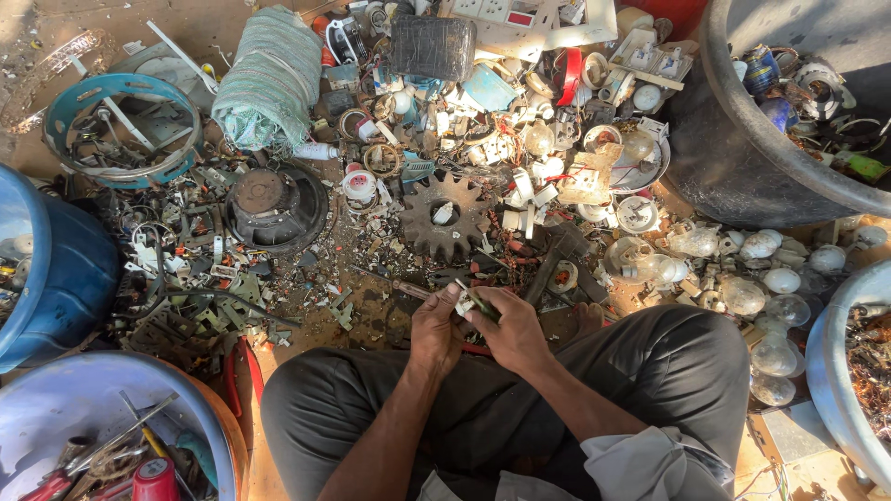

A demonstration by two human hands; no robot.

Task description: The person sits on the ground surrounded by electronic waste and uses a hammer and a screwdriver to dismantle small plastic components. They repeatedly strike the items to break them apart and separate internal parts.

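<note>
While both hands meet just above the lap, open room is scant: bare floor shows only as a narrow strip just ahead of the fingertips, hemmed by scrap on every side. Left hand (434, 327) and right hand (509, 332) touch at the fingertips, fingers curled closed round a small white-and-green plastic electrical part (467, 301), pinched between both. Directly beyond the fingers lies a rusty toothed steel gear wheel (444, 217); further left of it, a round black loudspeaker cone (276, 206). Right of the fingers, a spread of clear and frosted glass bulbs (742, 297) runs to the edge of a large black rubber tub (733, 158). Well left, a blue plastic drum (65, 269) bounds the area; a grey basin of hand tools (56, 408) sits near the left knee.
</note>
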